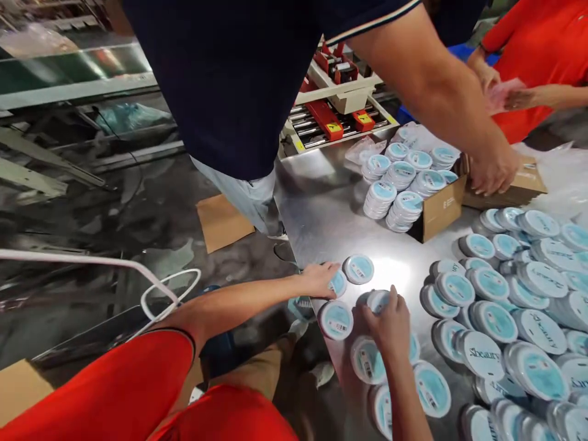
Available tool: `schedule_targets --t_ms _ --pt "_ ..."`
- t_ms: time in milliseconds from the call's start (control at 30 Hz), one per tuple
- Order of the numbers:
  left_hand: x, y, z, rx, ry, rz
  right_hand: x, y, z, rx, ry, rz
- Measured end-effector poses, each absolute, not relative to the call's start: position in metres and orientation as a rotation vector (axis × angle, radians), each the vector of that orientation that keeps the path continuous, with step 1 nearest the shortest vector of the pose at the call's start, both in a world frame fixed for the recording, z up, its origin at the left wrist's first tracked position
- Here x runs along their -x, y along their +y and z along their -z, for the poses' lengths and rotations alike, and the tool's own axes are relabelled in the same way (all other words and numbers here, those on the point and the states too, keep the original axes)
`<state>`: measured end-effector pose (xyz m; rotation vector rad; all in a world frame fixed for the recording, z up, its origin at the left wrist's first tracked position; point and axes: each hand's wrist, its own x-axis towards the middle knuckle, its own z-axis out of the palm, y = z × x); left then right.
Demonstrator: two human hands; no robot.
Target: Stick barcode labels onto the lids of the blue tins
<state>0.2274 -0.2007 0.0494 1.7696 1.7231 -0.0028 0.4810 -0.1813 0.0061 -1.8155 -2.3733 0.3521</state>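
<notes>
My left hand (320, 279) rests on the edge of a round white-and-pale-blue packaged disc (339, 283) near the steel table's edge. My right hand (387, 326) grips another such disc (378, 301) from above, holding it on edge. Loose discs lie around both hands, including one with a barcode label (335, 320) and one lying flat (358, 269). A large spread of similar discs (493, 321) covers the table to my right. The hands hide most of the two discs they hold.
A co-worker's hand (493, 173) touches an open cardboard box (438, 209) beside stacked discs (399, 180). Another person's hands hold pink sheets (503, 95). A red-and-steel conveyor machine (331, 116) stands beyond the steel table (316, 208); the table's edge drops to the floor on my left.
</notes>
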Motion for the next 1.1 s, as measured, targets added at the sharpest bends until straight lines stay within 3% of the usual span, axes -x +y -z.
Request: schedule_targets --t_ms 300,600,733,900,1100 --pt "-0.233 -0.200 -0.039 -1.937 1.668 0.174 -0.544 -0.216 0.007 1.988 -2.315 -0.150" --pt "-0.220 -0.193 -0.050 -1.964 1.664 0.230 -0.532 -0.234 -0.037 1.876 -2.243 -0.209" --pt "-0.248 -0.223 -0.057 -2.120 1.497 0.151 -0.523 -0.281 -0.054 1.638 -2.269 -0.471" --pt "-0.281 -0.247 -0.056 -2.154 1.258 0.315 -0.547 -0.334 -0.030 1.948 -2.153 -0.444" --pt "-0.264 -0.162 -0.068 -2.052 1.560 0.117 -0.569 -0.363 0.004 2.219 -2.014 -0.425"
